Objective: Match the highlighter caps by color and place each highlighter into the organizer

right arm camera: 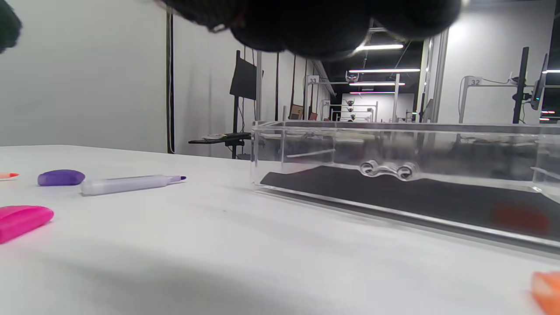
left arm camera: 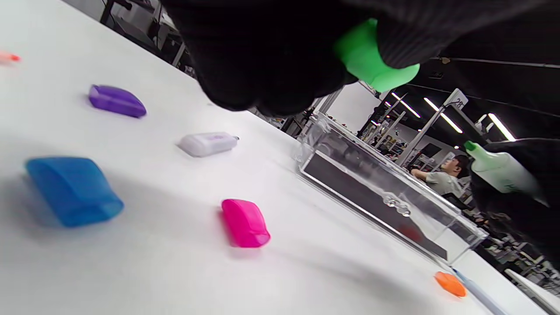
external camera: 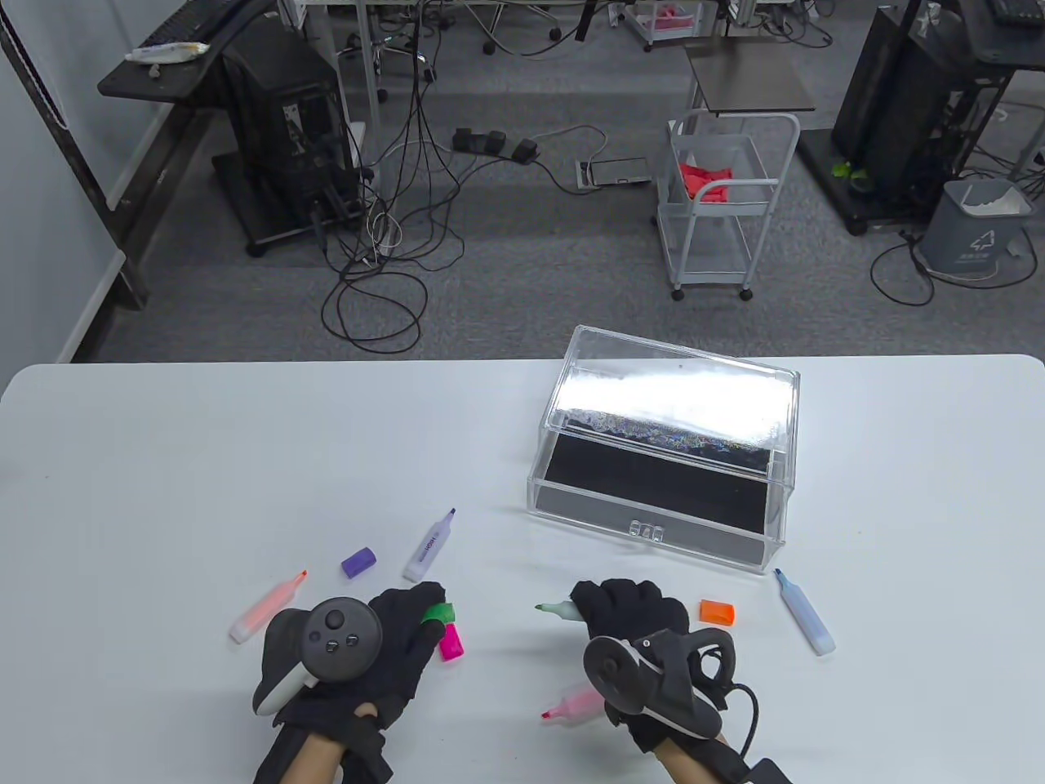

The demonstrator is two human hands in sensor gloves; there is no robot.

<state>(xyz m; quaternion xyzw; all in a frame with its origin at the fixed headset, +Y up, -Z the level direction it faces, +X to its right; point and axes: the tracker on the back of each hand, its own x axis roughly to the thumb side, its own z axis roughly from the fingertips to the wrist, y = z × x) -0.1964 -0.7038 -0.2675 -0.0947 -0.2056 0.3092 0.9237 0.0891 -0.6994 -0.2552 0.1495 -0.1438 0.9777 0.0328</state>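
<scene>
My left hand (external camera: 408, 621) pinches a green cap (external camera: 439, 612), seen close in the left wrist view as the green cap (left arm camera: 372, 61). My right hand (external camera: 629, 608) grips the uncapped green highlighter (external camera: 557, 610), tip pointing left toward the cap, a gap between them. Loose on the table lie a purple highlighter (external camera: 429, 546), purple cap (external camera: 357, 562), orange highlighter (external camera: 265, 607), pink cap (external camera: 451, 640), pink highlighter (external camera: 571, 704), orange cap (external camera: 716, 611) and blue highlighter (external camera: 804, 611). A blue cap (left arm camera: 72, 190) lies under my left hand. The clear organizer (external camera: 661, 445) stands at the back right, its drawer open.
The table's far edge (external camera: 326, 363) runs behind the organizer. Beyond it are the floor with cables, a white cart (external camera: 722, 212) and desks. A person (left arm camera: 446, 173) sits in the background of the left wrist view.
</scene>
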